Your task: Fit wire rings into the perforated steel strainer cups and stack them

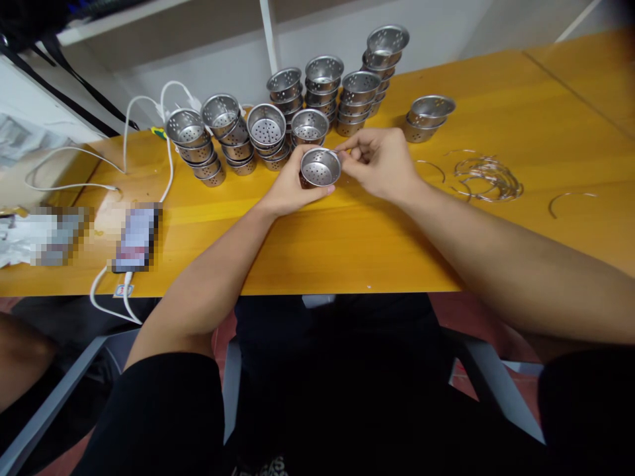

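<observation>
My left hand (pixel 292 187) is wrapped round a small perforated metal cup (pixel 321 168) and holds it above the table with its mouth tilted toward me. At the cup's right rim, my right hand (pixel 380 162) is closed in a pinch. A thin piece of wire (pixel 333 151) shows at those fingertips, mostly hidden by them. Right of my right hand lies a loose heap of curved wires (pixel 489 177), with a few single ones apart from it.
Several stacks of perforated cups (pixel 325 73) stand along the back, and a shorter stack (pixel 429 119) stands right of them. At left lie a phone (pixel 136 238) and white cables (pixel 171 172). The table's front edge (pixel 357 291) is near me. Another person's arm (pixel 20 354) shows lower left.
</observation>
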`<act>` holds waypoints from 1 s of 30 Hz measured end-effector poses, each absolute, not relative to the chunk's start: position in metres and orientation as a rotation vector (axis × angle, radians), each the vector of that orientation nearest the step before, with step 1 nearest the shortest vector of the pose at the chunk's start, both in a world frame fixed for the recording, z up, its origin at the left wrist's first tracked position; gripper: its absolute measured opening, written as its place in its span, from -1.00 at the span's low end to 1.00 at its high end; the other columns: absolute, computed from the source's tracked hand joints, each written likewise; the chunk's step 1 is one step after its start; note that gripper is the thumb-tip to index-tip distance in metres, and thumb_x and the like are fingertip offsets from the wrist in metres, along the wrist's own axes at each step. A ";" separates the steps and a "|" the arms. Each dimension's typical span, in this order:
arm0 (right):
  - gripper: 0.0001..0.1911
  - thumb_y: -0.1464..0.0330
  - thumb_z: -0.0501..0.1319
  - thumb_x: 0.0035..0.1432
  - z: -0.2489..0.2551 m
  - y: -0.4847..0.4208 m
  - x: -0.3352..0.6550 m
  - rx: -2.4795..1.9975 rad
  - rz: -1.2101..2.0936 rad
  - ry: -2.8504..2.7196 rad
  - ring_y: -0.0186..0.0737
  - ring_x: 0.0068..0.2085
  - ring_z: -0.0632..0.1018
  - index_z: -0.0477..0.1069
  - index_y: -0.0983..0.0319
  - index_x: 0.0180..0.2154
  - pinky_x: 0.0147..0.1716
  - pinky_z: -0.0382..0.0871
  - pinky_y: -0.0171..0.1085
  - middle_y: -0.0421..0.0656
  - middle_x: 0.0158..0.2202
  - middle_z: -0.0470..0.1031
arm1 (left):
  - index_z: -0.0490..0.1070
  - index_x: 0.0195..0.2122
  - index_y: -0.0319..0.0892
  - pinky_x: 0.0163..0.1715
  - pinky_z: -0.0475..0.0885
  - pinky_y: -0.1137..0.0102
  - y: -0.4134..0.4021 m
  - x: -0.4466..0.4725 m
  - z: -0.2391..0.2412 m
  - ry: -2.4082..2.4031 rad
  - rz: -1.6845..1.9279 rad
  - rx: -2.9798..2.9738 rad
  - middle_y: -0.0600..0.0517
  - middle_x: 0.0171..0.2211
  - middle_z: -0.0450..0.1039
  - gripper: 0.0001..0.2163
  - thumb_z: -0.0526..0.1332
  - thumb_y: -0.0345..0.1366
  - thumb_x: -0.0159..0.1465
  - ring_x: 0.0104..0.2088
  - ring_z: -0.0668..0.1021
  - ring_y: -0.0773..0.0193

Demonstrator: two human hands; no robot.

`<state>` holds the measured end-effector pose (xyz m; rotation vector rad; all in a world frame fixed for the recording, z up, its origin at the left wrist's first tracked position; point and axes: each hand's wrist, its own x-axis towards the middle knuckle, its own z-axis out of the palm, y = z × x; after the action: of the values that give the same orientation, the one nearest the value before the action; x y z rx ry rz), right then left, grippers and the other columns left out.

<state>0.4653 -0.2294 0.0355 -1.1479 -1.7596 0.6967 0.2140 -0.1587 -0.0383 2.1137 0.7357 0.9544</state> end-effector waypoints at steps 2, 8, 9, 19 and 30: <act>-0.49 -0.29 0.57 0.33 0.039 -0.233 0.465 -1.138 0.704 -1.740 0.05 -0.28 0.51 0.65 -0.05 -0.13 -0.13 0.59 0.18 -0.12 -0.33 0.52 | 0.19 0.64 -0.01 0.60 0.57 -0.26 -0.157 0.213 -0.039 0.717 0.971 2.140 -0.29 0.50 0.47 0.24 0.51 0.71 0.19 0.54 0.63 -0.29; -0.53 -0.31 0.54 0.37 0.045 -0.239 0.464 -1.132 0.678 -1.716 0.13 -0.24 0.52 0.66 -0.13 -0.09 -0.15 0.61 0.24 -0.11 -0.35 0.57 | 0.39 0.48 -0.06 0.56 0.62 -0.30 -0.159 0.213 -0.031 0.770 0.989 2.110 -0.26 0.41 0.57 0.22 0.68 0.63 0.02 0.44 0.71 -0.31; -0.52 -0.31 0.55 0.36 0.045 -0.239 0.464 -1.139 0.677 -1.705 0.11 -0.25 0.51 0.66 -0.11 -0.09 -0.14 0.61 0.23 -0.11 -0.35 0.57 | 0.43 0.45 -0.07 0.56 0.62 -0.32 -0.160 0.214 -0.029 0.789 0.996 2.107 -0.26 0.40 0.60 0.21 0.70 0.62 -0.01 0.44 0.71 -0.32; -0.49 -0.23 0.62 0.40 0.029 -0.223 0.466 -0.994 0.653 -1.692 -0.15 -0.40 0.34 0.68 0.03 -0.12 -0.36 0.38 -0.03 -0.17 -0.41 0.46 | 0.32 0.55 -0.08 0.65 0.54 -0.32 -0.137 0.214 -0.053 0.717 1.085 2.226 -0.27 0.44 0.57 0.22 0.66 0.61 0.11 0.53 0.67 -0.33; -0.58 -0.08 0.69 0.46 0.023 -0.215 0.473 -0.908 0.662 -1.675 -0.21 -0.42 0.27 0.69 0.05 -0.12 -0.36 0.29 -0.07 -0.20 -0.43 0.39 | 0.44 0.50 0.05 0.72 0.44 -0.33 -0.132 0.211 -0.058 0.709 1.154 2.254 -0.17 0.43 0.53 0.09 0.72 0.53 0.13 0.55 0.61 -0.30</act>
<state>0.4731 -0.2148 0.0229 -0.9083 -1.6754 0.6617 0.2111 -0.1322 -0.0576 2.2541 0.7094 1.1544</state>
